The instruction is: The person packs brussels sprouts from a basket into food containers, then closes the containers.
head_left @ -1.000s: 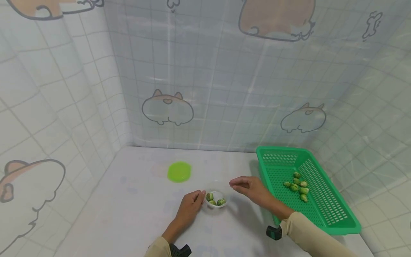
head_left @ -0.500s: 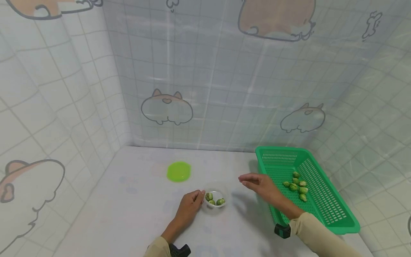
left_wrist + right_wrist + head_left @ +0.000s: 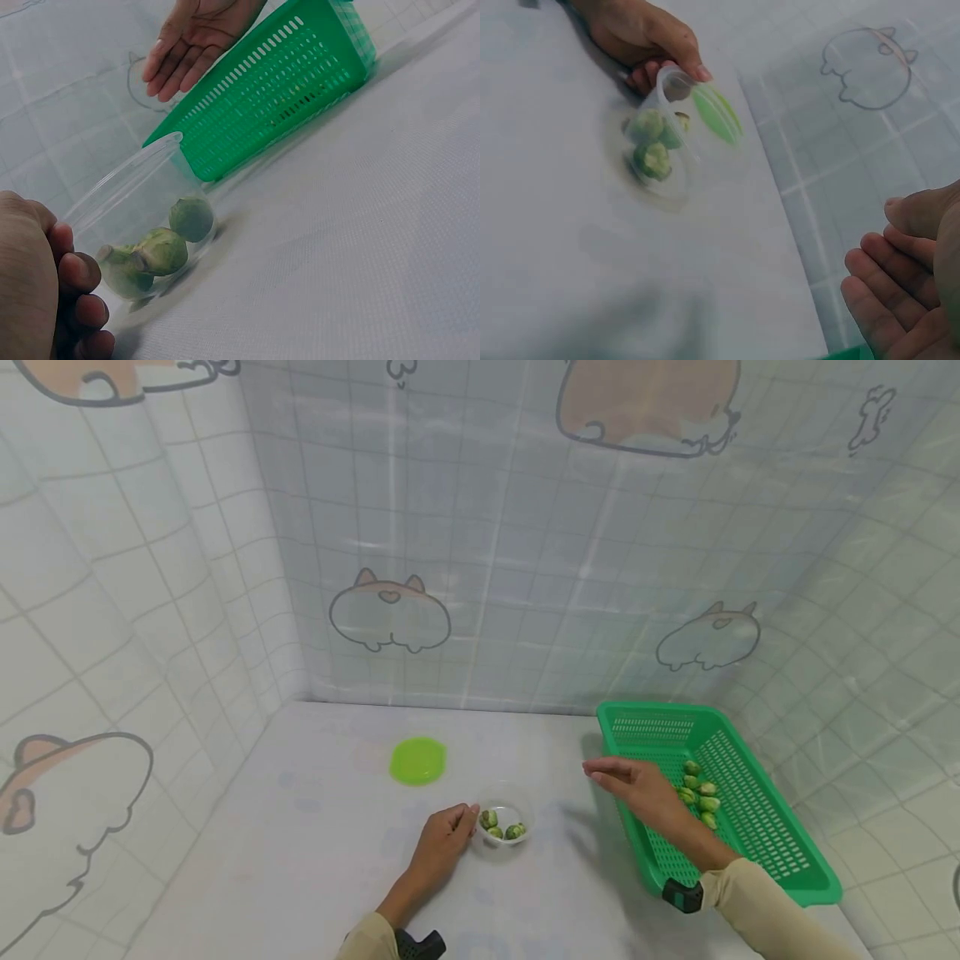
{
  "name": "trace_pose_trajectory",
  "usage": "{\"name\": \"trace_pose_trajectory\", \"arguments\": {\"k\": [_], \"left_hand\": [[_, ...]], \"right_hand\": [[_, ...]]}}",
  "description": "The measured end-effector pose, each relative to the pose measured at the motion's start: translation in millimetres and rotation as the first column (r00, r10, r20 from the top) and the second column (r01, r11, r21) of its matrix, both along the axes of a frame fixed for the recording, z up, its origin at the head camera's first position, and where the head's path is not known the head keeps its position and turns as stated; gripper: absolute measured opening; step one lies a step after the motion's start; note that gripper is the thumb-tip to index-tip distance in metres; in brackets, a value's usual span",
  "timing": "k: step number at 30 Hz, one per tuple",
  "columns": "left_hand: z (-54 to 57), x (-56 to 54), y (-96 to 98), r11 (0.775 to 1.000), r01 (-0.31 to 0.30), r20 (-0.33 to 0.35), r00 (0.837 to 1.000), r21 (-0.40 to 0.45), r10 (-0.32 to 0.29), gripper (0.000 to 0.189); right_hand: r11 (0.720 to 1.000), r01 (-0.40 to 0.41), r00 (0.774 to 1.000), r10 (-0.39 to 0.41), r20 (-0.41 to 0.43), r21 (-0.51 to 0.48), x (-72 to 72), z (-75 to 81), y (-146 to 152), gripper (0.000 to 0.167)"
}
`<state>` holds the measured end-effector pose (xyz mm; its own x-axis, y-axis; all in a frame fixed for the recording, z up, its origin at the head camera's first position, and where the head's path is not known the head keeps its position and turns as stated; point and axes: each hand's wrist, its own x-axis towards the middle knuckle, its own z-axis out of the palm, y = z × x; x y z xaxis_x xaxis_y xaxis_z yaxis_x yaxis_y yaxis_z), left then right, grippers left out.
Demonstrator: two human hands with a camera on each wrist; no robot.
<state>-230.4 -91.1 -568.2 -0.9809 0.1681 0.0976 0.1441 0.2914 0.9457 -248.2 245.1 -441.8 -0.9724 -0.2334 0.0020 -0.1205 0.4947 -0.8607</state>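
A small clear plastic tub stands on the white table; three Brussels sprouts lie on its bottom. My left hand holds the tub's rim from the left side, thumb at the edge and fingers curled outside, as the right wrist view shows. My right hand hovers in the air over the near-left edge of a green plastic basket. Its palm is bare and the fingers are extended, with nothing in them. In the basket several Brussels sprouts sit in a loose cluster, partly hidden behind the right hand.
Behind the tub, to the left, a bright green lid lies flat on the table. Tile-patterned sheeting with cartoon drawings encloses the back and both sides. The basket stands near the right wall.
My right hand has moved right, from beside the tub to above the basket's left edge. The left hand and the tub have stayed in place.
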Motion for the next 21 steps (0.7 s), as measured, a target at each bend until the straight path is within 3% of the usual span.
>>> {"name": "trace_pose_trajectory", "arguments": {"k": [21], "left_hand": [[1.4, 0.7, -0.3, 1.000, -0.001, 0.012, 1.000, 0.008, 0.001, 0.050]], "right_hand": [[0.994, 0.070, 0.989, -0.058, -0.138, 0.084, 0.9, 1.2, 53, 0.035]]}}
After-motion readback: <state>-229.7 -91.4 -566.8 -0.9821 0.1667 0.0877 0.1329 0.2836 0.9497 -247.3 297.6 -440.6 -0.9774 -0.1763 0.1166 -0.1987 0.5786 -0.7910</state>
